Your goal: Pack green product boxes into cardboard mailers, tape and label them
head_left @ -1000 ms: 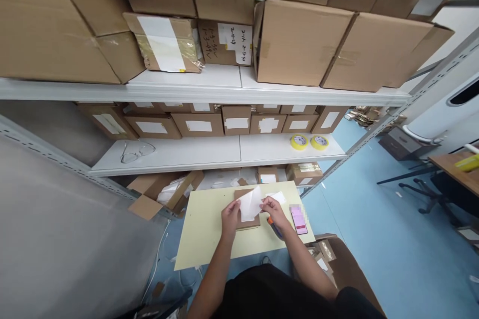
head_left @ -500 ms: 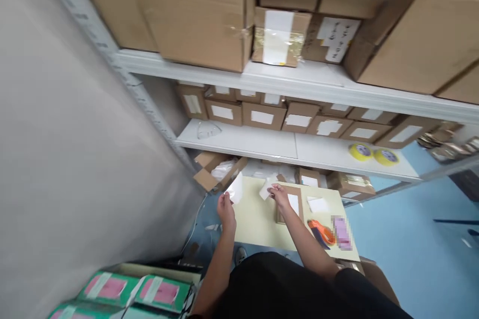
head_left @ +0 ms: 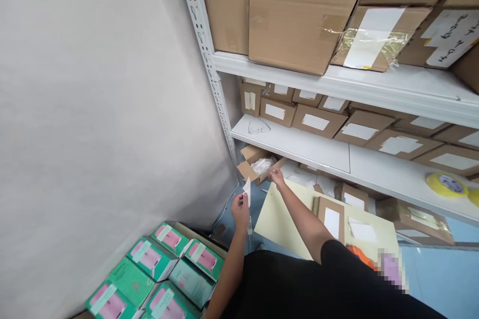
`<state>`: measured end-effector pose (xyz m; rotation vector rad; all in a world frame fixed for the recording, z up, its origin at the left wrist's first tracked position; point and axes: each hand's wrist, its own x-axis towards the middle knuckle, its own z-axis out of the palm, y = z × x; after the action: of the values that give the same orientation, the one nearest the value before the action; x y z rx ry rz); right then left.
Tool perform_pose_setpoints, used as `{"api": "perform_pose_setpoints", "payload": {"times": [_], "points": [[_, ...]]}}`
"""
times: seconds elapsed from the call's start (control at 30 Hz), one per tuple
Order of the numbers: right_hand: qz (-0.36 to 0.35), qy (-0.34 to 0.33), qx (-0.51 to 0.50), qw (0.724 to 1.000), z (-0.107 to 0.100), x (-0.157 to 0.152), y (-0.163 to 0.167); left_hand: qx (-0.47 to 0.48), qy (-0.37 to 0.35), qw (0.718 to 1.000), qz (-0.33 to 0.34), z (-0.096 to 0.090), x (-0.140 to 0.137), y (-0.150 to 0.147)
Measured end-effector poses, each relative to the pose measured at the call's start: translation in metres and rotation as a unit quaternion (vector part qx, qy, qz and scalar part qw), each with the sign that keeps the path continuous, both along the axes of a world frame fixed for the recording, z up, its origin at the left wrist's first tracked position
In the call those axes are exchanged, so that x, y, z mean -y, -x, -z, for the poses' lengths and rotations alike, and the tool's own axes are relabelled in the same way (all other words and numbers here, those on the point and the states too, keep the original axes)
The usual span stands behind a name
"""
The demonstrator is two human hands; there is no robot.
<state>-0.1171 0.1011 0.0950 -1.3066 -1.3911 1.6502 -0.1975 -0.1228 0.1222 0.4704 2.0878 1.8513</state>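
Note:
Pinched in my left hand point(head_left: 240, 209) is a small white paper sheet point(head_left: 247, 189), tilted upright and seen nearly edge-on. My right hand point(head_left: 277, 178) reaches over the pale yellow table point(head_left: 273, 212) to the near right side of an open cardboard box point(head_left: 247, 169). Its fingers are closed, and what they hold, if anything, is too small to make out. Crumpled white material point(head_left: 262, 165) fills that box. On the table lie a closed carton point(head_left: 331, 217) with a white label and a stack of white papers point(head_left: 362, 230).
A shelving unit point(head_left: 292, 141) full of labelled cartons rises ahead, with clear glasses point(head_left: 259, 127) and yellow tape rolls point(head_left: 447, 184) on its middle shelf. Green boxes with pink pictures point(head_left: 145, 256) stand at lower left, beside the grey wall point(head_left: 112, 99). An orange item point(head_left: 361, 255) lies at the table's right.
The view has swung left. My right hand has moved from above the table to the open box, and the white piece it held no longer shows. My left hand keeps its sheet.

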Motion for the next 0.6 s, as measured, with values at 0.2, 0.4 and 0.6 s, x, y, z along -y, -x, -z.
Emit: {"api": "perform_pose_setpoints", "payload": {"times": [0.2,0.4,0.6], "points": [[-0.072,0.144,-0.084,0.983,0.01,0.091,-0.082,-0.216,0.017,0.96,0.175,0.019,-0.029,-0.023],[0.164,0.131,-0.113,0.971,0.004,0.12,-0.158,-0.343,0.019,0.848,0.405,0.036,-0.069,-0.095],[0.348,0.099,-0.131,0.923,0.016,0.127,-0.229,-0.291,0.042,0.811,0.506,0.051,-0.096,-0.156]]}}
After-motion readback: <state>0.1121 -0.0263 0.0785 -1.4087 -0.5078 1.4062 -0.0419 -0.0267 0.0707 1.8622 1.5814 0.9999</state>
